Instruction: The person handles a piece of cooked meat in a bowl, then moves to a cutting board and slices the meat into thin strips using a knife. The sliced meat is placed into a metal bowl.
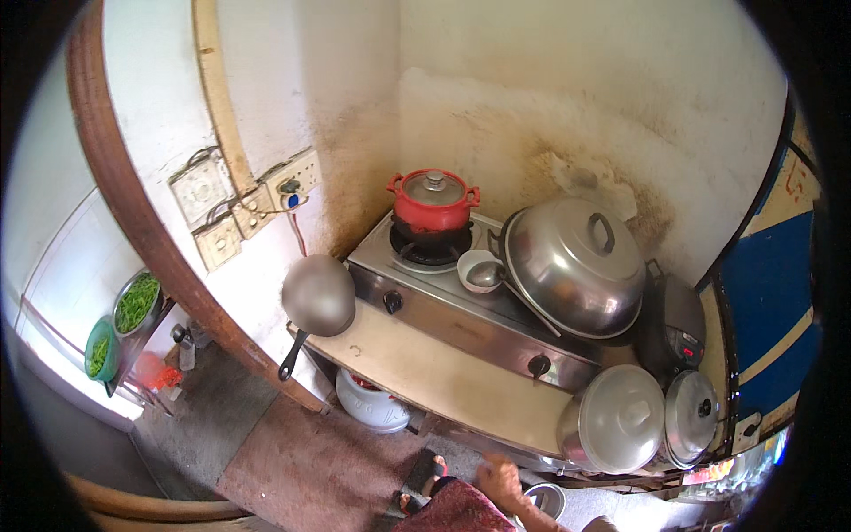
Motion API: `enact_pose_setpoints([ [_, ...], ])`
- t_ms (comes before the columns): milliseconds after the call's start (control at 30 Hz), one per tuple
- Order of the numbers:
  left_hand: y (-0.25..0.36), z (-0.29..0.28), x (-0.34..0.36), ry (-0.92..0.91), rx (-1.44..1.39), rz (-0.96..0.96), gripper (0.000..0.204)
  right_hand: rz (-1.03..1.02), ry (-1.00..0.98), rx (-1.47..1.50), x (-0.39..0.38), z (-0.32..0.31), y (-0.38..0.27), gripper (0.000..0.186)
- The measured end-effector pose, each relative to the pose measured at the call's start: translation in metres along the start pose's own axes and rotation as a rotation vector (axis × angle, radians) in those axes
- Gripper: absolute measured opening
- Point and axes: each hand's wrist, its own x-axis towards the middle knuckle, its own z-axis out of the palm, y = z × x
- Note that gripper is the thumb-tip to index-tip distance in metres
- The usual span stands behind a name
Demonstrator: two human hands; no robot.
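Hanging low by the bench's near edge, the person's right hand (499,479) shows knuckles uppermost and fingers loosely curled and blurred. How far its grip is open, or whether it holds anything, I cannot tell. Just beside it, partly covered by the forearm, sits a round metal vessel (551,498) with a thin bright rim, below the bench (461,390), whose top is smooth, flat and tan. The left hand is out of view, so its grip cannot be told.

At the bench's right end stands a large pot (616,421) of dull silvery metal with a shallow domed lid; close by is another rounded pot (691,417), its lid shinier and black-knobbed. Behind, a brushed-steel stove (470,326) carries a glossy red pot (430,213) with a see-through lid, a white bowl (480,282) with a metal ladle (487,272) resting in it, and a broad polished dome (567,266). Maroon speckled cloth (463,510) covers the person's leg above dark sandals (424,476).
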Motion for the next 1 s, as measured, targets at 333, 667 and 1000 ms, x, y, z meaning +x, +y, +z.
enact_pose_setpoints([
  [333, 0.058, 0.046, 0.07, -0.022, 0.109, 0.115, 0.03, 0.019, 0.633, -0.283, 0.203, -0.055, 0.012, 0.045],
  [667, 0.13, 0.099, 0.142, -0.167, -0.055, 0.401, 0.028, 0.147, 0.609, -0.314, 0.259, -0.061, 0.021, 0.032],
  [1000, 0.29, 0.084, 0.175, -0.45, 0.094, 0.505, 0.022, 0.229, 0.655, -0.3, 0.265, -0.036, 0.03, 0.023],
])
